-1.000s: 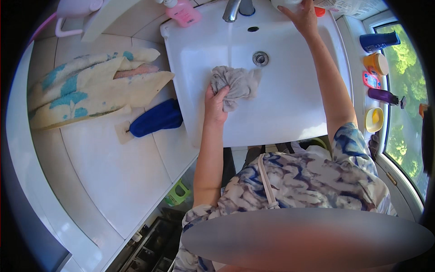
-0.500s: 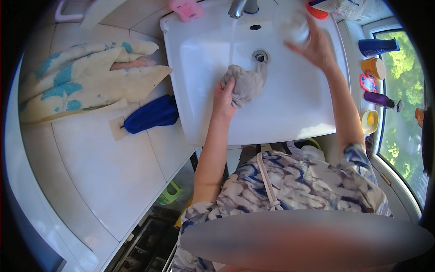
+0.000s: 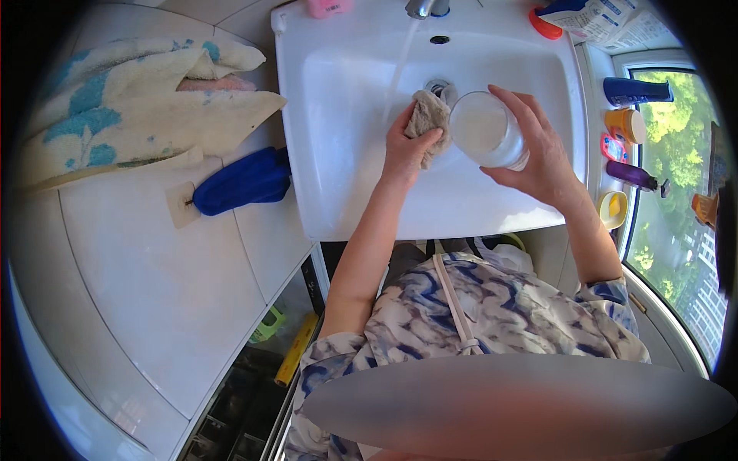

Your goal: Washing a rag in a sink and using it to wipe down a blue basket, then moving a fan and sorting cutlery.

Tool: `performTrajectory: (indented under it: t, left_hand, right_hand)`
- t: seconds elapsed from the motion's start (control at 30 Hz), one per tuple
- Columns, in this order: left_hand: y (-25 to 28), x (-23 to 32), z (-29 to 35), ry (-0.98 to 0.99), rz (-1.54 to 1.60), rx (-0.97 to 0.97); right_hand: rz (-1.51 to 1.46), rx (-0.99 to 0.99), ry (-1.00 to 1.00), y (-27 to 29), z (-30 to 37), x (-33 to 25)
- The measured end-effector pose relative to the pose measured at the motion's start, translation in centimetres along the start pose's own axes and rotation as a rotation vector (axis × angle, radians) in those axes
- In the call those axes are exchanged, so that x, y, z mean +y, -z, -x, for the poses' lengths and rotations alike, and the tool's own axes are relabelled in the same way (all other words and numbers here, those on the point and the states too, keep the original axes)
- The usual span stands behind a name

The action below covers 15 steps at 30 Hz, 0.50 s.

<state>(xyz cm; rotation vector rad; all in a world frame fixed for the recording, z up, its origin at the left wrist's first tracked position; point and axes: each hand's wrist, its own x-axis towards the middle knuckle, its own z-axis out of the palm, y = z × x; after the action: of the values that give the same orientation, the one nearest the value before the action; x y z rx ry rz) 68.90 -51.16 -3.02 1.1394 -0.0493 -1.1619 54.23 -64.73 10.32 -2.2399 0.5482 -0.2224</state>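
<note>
Over the white sink (image 3: 346, 192), my left hand (image 3: 403, 154) is closed around a crumpled grey-beige cloth (image 3: 428, 121). My right hand (image 3: 542, 154) grips a clear round jar (image 3: 480, 127) from its right side, thumb below and fingers above. The jar is tilted, its round end turned up toward me, and its left edge is right beside the cloth. Whether they touch is hard to tell. A thin stream of water (image 3: 397, 69) runs from the tap (image 3: 420, 8) to the left of the drain (image 3: 437, 86), which the cloth partly covers.
A red lid (image 3: 545, 24) and a printed bag (image 3: 603, 17) sit at the back right corner. Bottles and tubs, one a purple bottle (image 3: 630, 174), line the window sill. On the left, a patterned towel (image 3: 146, 115) and a blue cloth (image 3: 242, 184) lie on the white-tiled counter (image 3: 154, 284).
My right hand has come from the sink's back right toward the middle with the jar. The cloth in my left hand has shifted slightly right and away from me, and is bunched smaller.
</note>
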Motion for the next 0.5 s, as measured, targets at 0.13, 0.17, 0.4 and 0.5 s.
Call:
performTrajectory:
  t: [0.13, 0.17, 0.4, 0.5]
  left_hand:
    - [-0.3, -0.6, -0.2, -0.052, -0.090, -0.014]
    - [-0.5, -0.6, -0.5, -0.058, -0.087, -0.014]
    - [-0.2, -0.7, 0.0, -0.006, -0.016, -0.047]
    - [-0.4, -0.8, -0.2, -0.005, -0.051, -0.068]
  right_hand:
    - [0.029, -0.061, -0.091, -1.0, 0.1, 0.7]
    - [0.023, -0.093, -0.140, -1.2, 0.0, 1.3]
    - [-0.022, 0.020, -0.071, -0.9, 0.2, 0.7]
    - [0.076, -0.008, -0.082, -1.2, 0.4, 1.5]
